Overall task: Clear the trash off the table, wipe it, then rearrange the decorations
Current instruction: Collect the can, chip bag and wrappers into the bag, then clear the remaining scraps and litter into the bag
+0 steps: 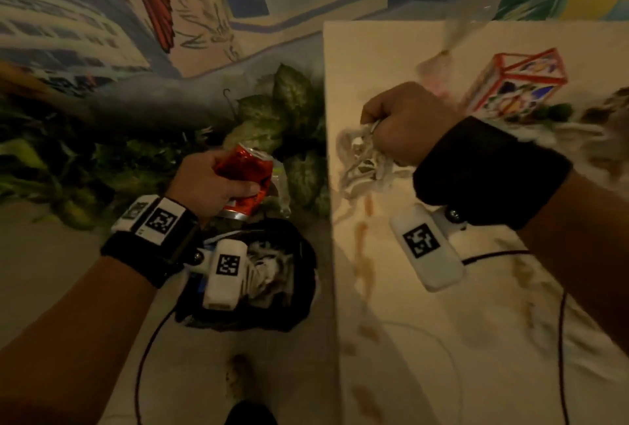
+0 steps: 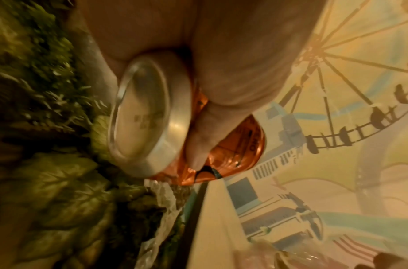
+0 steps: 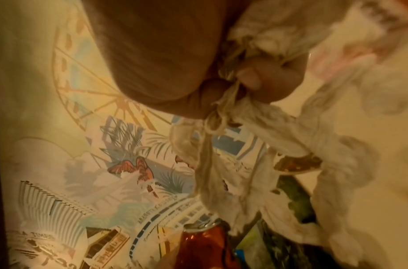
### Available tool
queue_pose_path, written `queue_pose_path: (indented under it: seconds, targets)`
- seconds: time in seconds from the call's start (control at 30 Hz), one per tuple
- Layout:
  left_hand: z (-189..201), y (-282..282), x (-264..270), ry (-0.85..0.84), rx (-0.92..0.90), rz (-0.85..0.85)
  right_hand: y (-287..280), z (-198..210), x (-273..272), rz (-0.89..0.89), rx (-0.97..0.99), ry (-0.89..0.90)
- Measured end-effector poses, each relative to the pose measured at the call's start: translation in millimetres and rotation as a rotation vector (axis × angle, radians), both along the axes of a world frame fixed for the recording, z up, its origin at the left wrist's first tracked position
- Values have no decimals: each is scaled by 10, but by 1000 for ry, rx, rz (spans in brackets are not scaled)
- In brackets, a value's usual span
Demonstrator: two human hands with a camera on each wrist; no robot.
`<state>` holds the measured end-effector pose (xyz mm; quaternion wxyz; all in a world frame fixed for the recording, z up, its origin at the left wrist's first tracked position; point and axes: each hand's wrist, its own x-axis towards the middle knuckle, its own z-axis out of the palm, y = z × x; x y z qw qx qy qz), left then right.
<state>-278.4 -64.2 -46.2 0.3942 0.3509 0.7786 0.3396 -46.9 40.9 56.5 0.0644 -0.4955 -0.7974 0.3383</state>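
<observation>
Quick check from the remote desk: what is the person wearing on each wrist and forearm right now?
Both forearms are bare, no sleeves. The left hand has a black wrist strap carrying white blocks printed with black square marker codes. The right hand has a wider black wristband with a white marker-coded camera block bolted below it. Thin black cables trail from both wrists.

The right hand [image 3: 175, 60] clenched a bunch of white stringy scraps [image 3: 251, 149], soiled with brown stains, which dangled from its curled fingers [image 3: 262, 76]. Below them showed the top of a crumpled red can [image 3: 205, 243]. A painted mural [image 3: 87, 145] with a Ferris wheel and buildings filled the background.
</observation>
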Motion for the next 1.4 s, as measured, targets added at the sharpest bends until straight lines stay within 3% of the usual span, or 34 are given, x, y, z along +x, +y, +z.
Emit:
queue_pose_path:
  seconds: [0.17,0.33,0.53,0.7,0.8,0.93,1.1,1.4]
  targets:
    - [-461,-389,-884,114,-209,-97,-571,-499,-1118,9,-120,-87]
    - [-851,-594,-1315,84,-301,-119,-833,-1089,-1668,-31,-216,-230]
    - [-1403,-693,-1420,-57,-381,-34,-868,-1739,-1762,-240,-390,-291]
    - [-2134,-740,-1274,-125,-500,-42,-922,-2435,-1773,-341,-489,-276]
    - [-2592,-745,-1211,19,-609,-163,-974,-2955,-1791,-388,-536,-276]
    - [-3059,-701,-1180,155,-648,-286,-1050,-3601,-1835,-333,-587,-302]
    - [-3547,-665,-1194,19,-623,-143,-1031,-4196,-1911,-230,-629,-424]
    - [-3824,-500,-1192,82,-760,-209,-1027,-4604,-1906,-117,-715,-509]
